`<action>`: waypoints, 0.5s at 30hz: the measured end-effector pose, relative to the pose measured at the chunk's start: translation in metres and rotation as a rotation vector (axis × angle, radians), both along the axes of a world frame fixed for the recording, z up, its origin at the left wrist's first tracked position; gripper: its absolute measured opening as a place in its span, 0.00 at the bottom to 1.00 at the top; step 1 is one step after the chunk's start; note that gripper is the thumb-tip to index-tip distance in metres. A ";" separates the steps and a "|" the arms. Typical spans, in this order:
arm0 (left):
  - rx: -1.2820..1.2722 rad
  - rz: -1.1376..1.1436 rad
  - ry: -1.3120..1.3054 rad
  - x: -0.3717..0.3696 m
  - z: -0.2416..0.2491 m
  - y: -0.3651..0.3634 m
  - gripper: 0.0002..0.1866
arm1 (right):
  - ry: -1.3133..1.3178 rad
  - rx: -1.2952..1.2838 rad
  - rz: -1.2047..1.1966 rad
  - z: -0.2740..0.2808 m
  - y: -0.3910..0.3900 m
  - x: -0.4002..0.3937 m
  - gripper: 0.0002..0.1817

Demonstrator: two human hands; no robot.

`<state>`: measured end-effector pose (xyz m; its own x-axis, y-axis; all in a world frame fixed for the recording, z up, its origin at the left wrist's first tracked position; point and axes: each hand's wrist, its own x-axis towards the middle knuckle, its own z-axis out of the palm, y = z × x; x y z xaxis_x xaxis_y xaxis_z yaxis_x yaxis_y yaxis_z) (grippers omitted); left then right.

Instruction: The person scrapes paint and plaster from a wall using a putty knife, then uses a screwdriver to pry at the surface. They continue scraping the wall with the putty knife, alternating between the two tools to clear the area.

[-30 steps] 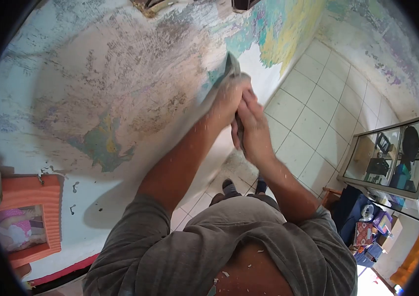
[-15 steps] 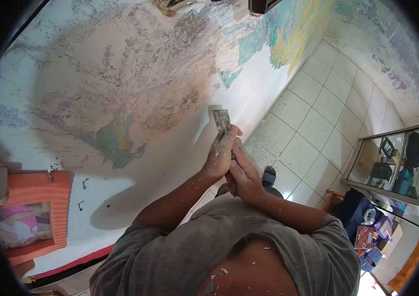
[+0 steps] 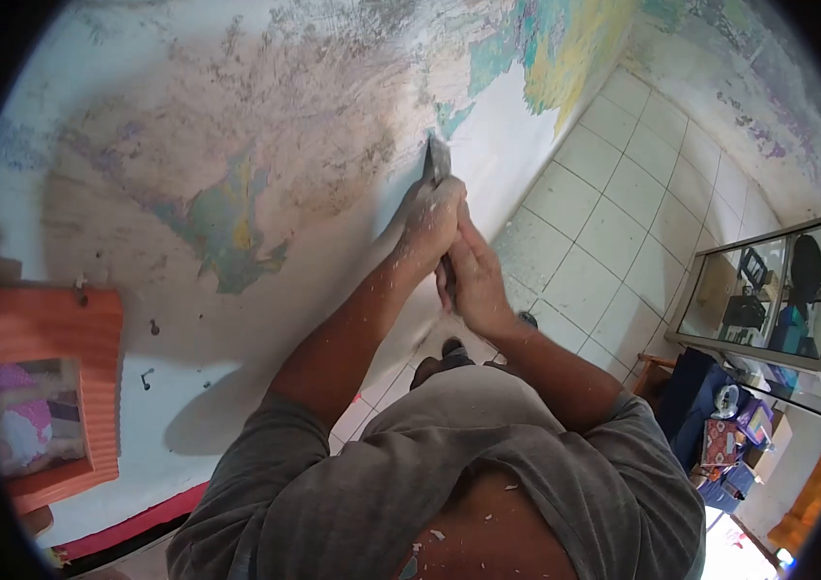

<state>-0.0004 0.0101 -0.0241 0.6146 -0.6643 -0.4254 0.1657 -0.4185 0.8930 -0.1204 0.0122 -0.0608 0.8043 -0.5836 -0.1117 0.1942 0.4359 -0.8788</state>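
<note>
A scraper (image 3: 438,158) with a flat, dusty metal blade points up and away from me, its tip at the wall (image 3: 323,145) below a patch of green paint. My left hand (image 3: 432,220) is wrapped round it just behind the blade. Lower down, my right hand (image 3: 480,285) is closed round the handle end, close against the left. Most of the handle is hidden by my fingers. Pale flakes dot both forearms. Around the blade, the wall shows bare white, scraped brownish areas and leftover green and yellow paint.
An orange picture frame (image 3: 101,387) hangs on the wall at left, near small hooks (image 3: 147,379). At right stands a glass-fronted cabinet (image 3: 763,348), with bags and boxes (image 3: 720,435) beside it. Light tiles (image 3: 604,213) cover the floor, dusty near the wall.
Both hands have moved up and away from my body with the scraper, bringing its blade higher along the wall toward the green patch. The view has shifted slightly.
</note>
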 end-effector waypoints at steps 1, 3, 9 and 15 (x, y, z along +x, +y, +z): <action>0.008 0.034 0.074 -0.004 0.007 -0.003 0.10 | -0.025 0.017 -0.012 -0.004 -0.004 0.003 0.29; -0.096 -0.030 -0.004 -0.002 -0.024 0.006 0.11 | -0.028 0.049 -0.021 0.010 -0.002 -0.003 0.28; 0.179 -0.194 0.190 0.016 0.024 -0.019 0.22 | -0.051 0.001 -0.072 0.001 -0.016 0.020 0.28; -0.275 -0.184 -0.056 -0.004 -0.022 -0.015 0.29 | -0.098 -0.020 0.012 0.019 -0.024 -0.011 0.27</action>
<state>-0.0045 -0.0044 -0.0465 0.4910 -0.8514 -0.1842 0.0576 -0.1792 0.9821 -0.1312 -0.0116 -0.0420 0.8176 -0.5754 -0.0202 0.2748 0.4208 -0.8645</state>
